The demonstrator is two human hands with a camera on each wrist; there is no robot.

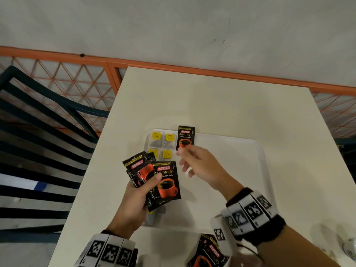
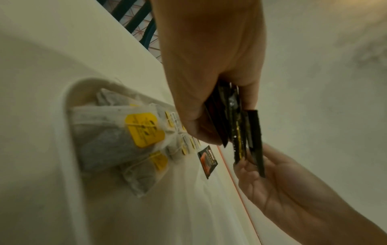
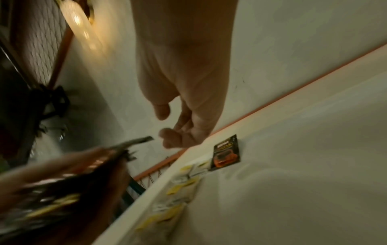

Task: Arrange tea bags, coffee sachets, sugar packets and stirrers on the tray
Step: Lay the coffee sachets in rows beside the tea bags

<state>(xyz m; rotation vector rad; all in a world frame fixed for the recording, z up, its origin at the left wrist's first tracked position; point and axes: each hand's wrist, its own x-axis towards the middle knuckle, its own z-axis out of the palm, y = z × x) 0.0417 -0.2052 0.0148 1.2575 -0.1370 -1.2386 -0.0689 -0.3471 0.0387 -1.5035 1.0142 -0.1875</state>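
Observation:
A white tray [image 1: 260,151] lies on the table. Several tea bags [image 1: 162,143] with yellow tags fill its far left corner. One black coffee sachet [image 1: 186,138] lies flat beside them, over the tray's far rim. My left hand [image 1: 142,191] grips a fanned stack of coffee sachets [image 1: 159,180] above the tray's left side. My right hand [image 1: 194,160] hovers just short of the laid sachet, fingers loose and empty. In the left wrist view the stack of sachets [image 2: 236,132] shows edge-on, above the tea bags [image 2: 117,137]. The right wrist view shows the laid sachet [image 3: 226,154] past my empty right hand [image 3: 167,126].
Another coffee sachet [image 1: 209,253] lies on the table near the front edge. A grey and yellow item [image 1: 152,216] sits in the tray's near left corner, under the held stack. A dark slatted chair [image 1: 38,141] stands left of the table. A glass object [image 1: 349,247] is at far right.

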